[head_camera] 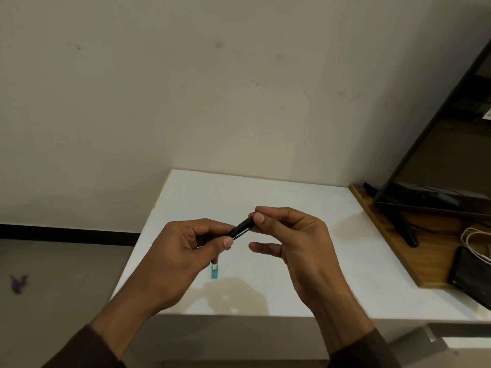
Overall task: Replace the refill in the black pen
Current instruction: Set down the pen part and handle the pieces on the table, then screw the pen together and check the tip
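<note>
Both hands hold the black pen (242, 227) above the white table (332, 248). My left hand (191, 251) pinches its lower end between thumb and fingers. My right hand (289, 235) grips its upper end with thumb and forefinger, the other fingers spread below. The pen slants up to the right, and only a short middle stretch with a pale clip shows. A teal, clear-ended pen piece (214, 270) lies on the table just under my left hand, partly hidden by it.
A wooden board (398, 235) at the table's right carries a black monitor stand (406, 229), a dark phone (470, 280) and a white cable (475, 243). The wall stands behind the table. The floor to the left holds a small purple scrap (18, 282).
</note>
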`<state>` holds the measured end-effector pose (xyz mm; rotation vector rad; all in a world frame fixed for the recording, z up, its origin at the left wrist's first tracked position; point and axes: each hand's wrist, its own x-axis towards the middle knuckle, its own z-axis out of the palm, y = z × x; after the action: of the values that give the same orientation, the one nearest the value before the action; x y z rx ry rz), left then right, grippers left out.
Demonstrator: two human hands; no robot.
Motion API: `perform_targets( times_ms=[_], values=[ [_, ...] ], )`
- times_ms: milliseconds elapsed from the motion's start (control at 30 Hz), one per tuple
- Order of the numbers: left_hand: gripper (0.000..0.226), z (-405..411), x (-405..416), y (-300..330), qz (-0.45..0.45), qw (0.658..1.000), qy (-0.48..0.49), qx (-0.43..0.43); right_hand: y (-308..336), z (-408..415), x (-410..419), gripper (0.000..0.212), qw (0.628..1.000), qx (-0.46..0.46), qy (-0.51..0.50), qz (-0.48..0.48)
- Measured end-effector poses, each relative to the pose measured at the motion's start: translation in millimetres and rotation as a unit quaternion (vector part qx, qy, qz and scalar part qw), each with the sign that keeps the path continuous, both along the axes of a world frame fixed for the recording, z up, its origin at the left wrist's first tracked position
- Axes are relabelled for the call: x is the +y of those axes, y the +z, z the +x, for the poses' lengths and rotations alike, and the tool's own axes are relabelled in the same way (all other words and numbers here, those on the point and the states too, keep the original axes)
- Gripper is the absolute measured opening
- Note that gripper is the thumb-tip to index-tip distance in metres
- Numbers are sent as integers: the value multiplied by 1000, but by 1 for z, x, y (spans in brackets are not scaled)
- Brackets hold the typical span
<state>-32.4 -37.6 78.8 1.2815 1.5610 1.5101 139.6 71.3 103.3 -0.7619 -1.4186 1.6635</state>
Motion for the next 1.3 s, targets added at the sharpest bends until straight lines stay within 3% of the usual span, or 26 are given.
perform_targets(
  times_ms=[433,700,900,1000,1133,1300],
  values=[
    [20,1,2,-3,-5,1000,14,-22,-3,-5,-7,13,1000,-2,3,7],
    [21,2,3,5,-34,998,3,-57,-8,-11,-14,19,998,-12,-47,36],
    [13,9,7,10,-33,993,0,-112,-13,-21,-18,24,998,-50,10,23],
    [26,9,10,12,-39,992,15,-122,-12,-24,-18,35,1000,-6,2,-3],
    [40,2,7,8,-44,989,91,-104,-5,-19,-2,35,980,148,-73,-114],
    [30,-3,10,-1,-35,973,138,-182,5,-7,15,47,942,273,-81,-178]
  ],
)
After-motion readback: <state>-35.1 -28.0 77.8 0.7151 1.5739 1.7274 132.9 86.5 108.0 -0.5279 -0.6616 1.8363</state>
